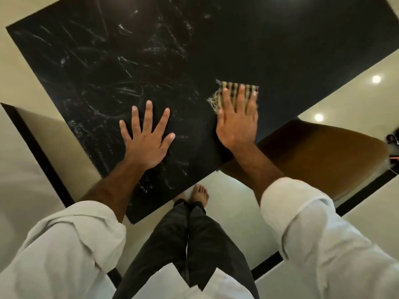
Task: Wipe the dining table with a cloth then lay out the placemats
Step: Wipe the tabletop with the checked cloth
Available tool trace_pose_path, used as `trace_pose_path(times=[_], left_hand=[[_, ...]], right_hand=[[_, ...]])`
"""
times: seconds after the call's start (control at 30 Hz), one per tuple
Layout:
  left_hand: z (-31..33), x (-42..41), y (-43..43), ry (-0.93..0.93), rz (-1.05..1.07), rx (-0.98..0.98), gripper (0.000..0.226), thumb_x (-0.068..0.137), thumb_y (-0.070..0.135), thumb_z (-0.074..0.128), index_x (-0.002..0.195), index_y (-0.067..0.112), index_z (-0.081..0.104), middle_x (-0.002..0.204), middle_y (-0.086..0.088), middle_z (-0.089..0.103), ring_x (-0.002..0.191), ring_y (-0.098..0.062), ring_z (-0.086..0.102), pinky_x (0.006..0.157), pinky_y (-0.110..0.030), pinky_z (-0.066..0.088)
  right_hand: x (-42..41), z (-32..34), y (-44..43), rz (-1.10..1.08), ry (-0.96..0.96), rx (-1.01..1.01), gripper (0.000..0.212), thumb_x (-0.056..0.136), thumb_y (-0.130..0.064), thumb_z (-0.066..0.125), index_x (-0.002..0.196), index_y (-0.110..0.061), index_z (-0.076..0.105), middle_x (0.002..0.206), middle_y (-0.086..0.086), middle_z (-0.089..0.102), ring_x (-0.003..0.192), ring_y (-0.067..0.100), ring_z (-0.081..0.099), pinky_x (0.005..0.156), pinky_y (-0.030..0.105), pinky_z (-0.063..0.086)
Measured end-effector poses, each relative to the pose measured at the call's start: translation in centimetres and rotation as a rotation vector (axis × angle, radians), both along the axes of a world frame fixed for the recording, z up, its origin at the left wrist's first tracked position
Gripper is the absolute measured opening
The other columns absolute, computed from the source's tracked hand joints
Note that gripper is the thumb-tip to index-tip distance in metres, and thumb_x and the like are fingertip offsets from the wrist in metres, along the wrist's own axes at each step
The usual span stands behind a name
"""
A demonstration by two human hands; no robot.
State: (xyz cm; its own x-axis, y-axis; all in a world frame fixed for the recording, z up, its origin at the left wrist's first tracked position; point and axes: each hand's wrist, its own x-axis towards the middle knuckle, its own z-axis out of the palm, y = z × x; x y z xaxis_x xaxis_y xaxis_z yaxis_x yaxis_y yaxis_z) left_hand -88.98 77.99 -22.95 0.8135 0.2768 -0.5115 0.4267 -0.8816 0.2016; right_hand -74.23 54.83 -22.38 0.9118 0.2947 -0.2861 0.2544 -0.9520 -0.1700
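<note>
We wear a loose white long-sleeved shirt (64, 244), its creased cuffs ending partway up our forearms, with dark charcoal trousers (172, 244) and bare feet (199, 194).

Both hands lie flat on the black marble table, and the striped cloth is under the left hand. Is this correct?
Not quite. The head view shows the striped cloth under the right hand, not under the left hand. The rest holds: both hands lie flat on the black marble table.
</note>
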Motion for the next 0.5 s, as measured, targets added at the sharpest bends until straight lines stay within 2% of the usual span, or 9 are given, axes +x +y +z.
trace_pose_path(times=[0.13, 0.2, 0.27, 0.37, 0.5], left_hand=[[0.2, 0.0, 0.5, -0.020, 0.004, -0.066, 0.068, 0.114, 0.063, 0.024, 0.168, 0.056, -0.016, 0.175, 0.013, -0.040, 0.163, -0.031, -0.036, 0.125, -0.069, -0.020], [1.0, -0.1, 1.3, -0.005, -0.011, -0.098, 0.069, 0.115, 0.057, 0.027, 0.170, 0.051, -0.014, 0.176, 0.015, -0.036, 0.164, -0.028, -0.033, 0.129, -0.069, -0.015], [1.4, -0.5, 2.7, 0.000, -0.043, -0.046, 0.071, 0.114, 0.058, 0.027, 0.172, 0.047, -0.013, 0.179, 0.013, -0.030, 0.167, -0.029, -0.026, 0.131, -0.070, -0.008], [1.4, -1.5, 5.8, -0.006, -0.009, 0.041, 0.079, 0.108, 0.075, 0.027, 0.171, 0.049, -0.013, 0.181, 0.007, -0.028, 0.167, -0.034, -0.024, 0.130, -0.069, -0.012], [0.7, -2.3, 9.5, -0.018, -0.011, 0.055, 0.080, 0.104, 0.082, 0.025, 0.168, 0.056, -0.016, 0.179, 0.007, -0.032, 0.166, -0.036, -0.028, 0.129, -0.071, -0.014]], right_hand=[[-7.4, 0.0, 3.4, 0.241, 0.036, 0.036, 0.071, 0.114, -0.054, 0.032, 0.176, -0.041, 0.001, 0.185, 0.004, -0.012, 0.169, 0.042, -0.014, 0.134, 0.070, 0.011], [-12.8, 1.0, 1.4, 0.349, 0.114, 0.055, 0.073, 0.114, -0.054, 0.034, 0.175, -0.042, -0.005, 0.184, 0.002, -0.019, 0.169, 0.039, -0.019, 0.135, 0.068, 0.010], [-16.0, 1.7, -1.4, 0.367, 0.170, 0.018, 0.074, 0.115, -0.055, 0.031, 0.174, -0.044, -0.013, 0.182, 0.000, -0.026, 0.168, 0.036, -0.024, 0.135, 0.065, 0.012], [-14.0, 1.9, -4.1, 0.209, 0.160, -0.056, 0.073, 0.114, -0.058, 0.026, 0.172, -0.045, -0.016, 0.183, 0.002, -0.025, 0.168, 0.038, -0.022, 0.135, 0.065, 0.014], [-6.0, 1.0, -0.5, -0.044, 0.014, -0.017, 0.067, 0.115, -0.052, 0.029, 0.176, -0.040, 0.005, 0.186, 0.006, -0.004, 0.170, 0.042, -0.004, 0.131, 0.068, 0.025]])
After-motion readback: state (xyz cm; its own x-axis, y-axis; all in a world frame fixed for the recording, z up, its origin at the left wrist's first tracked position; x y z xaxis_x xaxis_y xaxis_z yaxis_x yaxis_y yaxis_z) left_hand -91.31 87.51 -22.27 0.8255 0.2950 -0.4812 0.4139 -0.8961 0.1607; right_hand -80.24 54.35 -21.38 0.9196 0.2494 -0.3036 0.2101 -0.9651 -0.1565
